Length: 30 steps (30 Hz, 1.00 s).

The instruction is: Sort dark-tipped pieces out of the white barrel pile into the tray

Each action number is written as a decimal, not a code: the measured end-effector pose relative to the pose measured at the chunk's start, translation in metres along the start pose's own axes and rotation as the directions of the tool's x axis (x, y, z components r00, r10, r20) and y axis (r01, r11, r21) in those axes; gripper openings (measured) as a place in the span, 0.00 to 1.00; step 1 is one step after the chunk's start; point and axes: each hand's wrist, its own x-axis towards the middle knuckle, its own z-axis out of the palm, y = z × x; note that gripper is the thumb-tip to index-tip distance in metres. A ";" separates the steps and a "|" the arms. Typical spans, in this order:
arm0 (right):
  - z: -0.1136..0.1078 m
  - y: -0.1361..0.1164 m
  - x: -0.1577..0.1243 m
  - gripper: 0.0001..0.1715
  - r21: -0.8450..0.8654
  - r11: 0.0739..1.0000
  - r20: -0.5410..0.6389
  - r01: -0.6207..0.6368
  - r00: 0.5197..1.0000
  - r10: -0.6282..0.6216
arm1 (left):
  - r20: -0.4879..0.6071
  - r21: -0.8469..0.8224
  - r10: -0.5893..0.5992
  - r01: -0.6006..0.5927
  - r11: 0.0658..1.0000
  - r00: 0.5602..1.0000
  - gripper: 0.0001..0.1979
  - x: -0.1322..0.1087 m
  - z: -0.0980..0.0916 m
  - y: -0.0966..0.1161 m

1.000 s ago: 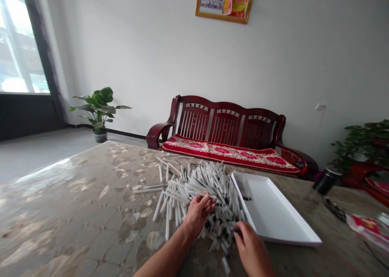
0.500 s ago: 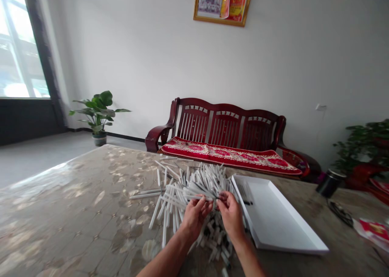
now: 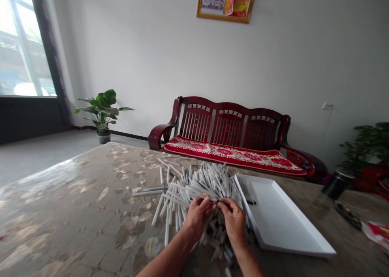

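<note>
Left hand, right hand meet, pinching white tube.

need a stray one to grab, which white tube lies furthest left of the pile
The white tube lying crosswise on the table, jutting left from the pile; others stop short.

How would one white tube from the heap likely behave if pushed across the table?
Probably rolls: the white tubes look round and slim, and the table is glossy and flat. Likely light and stiff: the left hand and right hand hold one straight by fingertips alone.
</note>
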 end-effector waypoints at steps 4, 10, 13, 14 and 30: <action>-0.001 -0.003 0.001 0.17 -0.024 1.000 0.012 0.002 1.000 -0.002 | 0.015 0.016 0.021 -0.021 1.000 1.000 0.14 0.000 0.000 -0.001; 0.004 -0.002 0.008 0.16 -0.054 0.997 0.025 0.061 0.998 -0.060 | 0.013 0.047 0.056 -0.057 0.997 0.998 0.18 0.004 0.003 0.002; 0.007 0.001 0.014 0.14 -0.080 0.990 0.025 0.116 0.993 -0.114 | 0.027 0.066 0.076 -0.078 0.995 0.997 0.19 0.007 0.006 0.007; 0.007 0.001 0.015 0.14 -0.102 0.984 0.029 0.149 0.989 -0.147 | 0.037 0.076 0.085 -0.088 0.993 0.996 0.20 0.007 0.006 0.008; 0.007 -0.009 0.012 0.23 -0.430 0.845 0.188 0.319 0.947 -0.262 | 0.022 0.264 0.182 -0.181 0.947 0.983 0.20 0.003 0.008 0.012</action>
